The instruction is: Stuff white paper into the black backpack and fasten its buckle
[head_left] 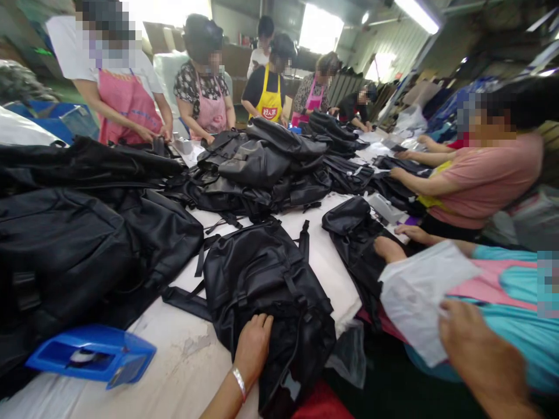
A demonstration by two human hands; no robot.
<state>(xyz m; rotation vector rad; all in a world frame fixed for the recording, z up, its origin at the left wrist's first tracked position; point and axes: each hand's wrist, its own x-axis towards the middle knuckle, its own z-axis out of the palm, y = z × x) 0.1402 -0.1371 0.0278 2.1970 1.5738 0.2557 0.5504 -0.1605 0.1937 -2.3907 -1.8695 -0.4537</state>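
A black backpack [257, 267] with straps and buckles lies on the pale table in front of me. My left hand [253, 343], with a silver bracelet at the wrist, has its fingers closed on the edge of the dark opening near the bag's lower end. Off to the right, my right hand [483, 343] is raised and slightly blurred. It grips a crumpled white plastic bag [425, 297] by its right side. Some of the right fingers are hidden by the hand itself.
A blue tape dispenser [91, 355] stands at the lower left, beside large black backpacks [65, 250]. More black bags [262, 163] are heaped across the table [187, 343]. Several co-workers surround it; one in turquoise [502, 273] is close on my right, handling another backpack [353, 238].
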